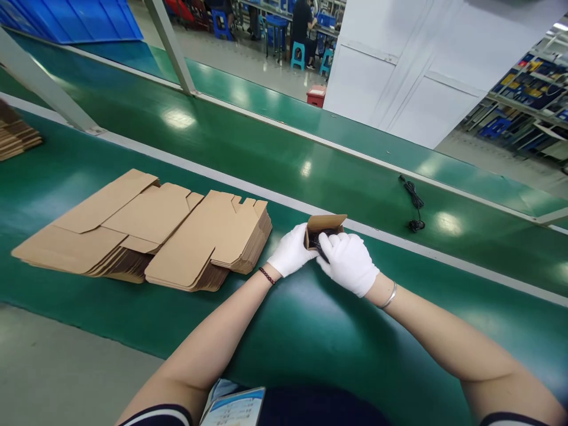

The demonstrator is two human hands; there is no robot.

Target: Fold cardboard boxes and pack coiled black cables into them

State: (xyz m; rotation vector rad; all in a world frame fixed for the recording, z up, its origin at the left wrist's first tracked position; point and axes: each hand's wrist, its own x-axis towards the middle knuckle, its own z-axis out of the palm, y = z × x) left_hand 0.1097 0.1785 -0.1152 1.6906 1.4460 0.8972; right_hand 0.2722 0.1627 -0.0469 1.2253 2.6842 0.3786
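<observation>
A small brown cardboard box (326, 223) with its flap up is held over the green table. My left hand (290, 251), in a white glove, grips the box from its left side. The gloved fingers of my right hand (348, 263) are closed at the box's open mouth on a black cable (321, 247), which lies partly inside. How much of the cable is in the box is hidden by the fingers and walls. Left of my hands lie stacks of flat, unfolded cardboard boxes (199, 236).
On the green belt (284, 151) beyond a pale rail rests another coiled black cable (415, 201). More flat cardboard (18, 133) sits at the far left. Slanted metal posts (171, 47), a blue bin (71, 21) and a white panel (399, 65) stand behind; a person (302, 29) sits farther off.
</observation>
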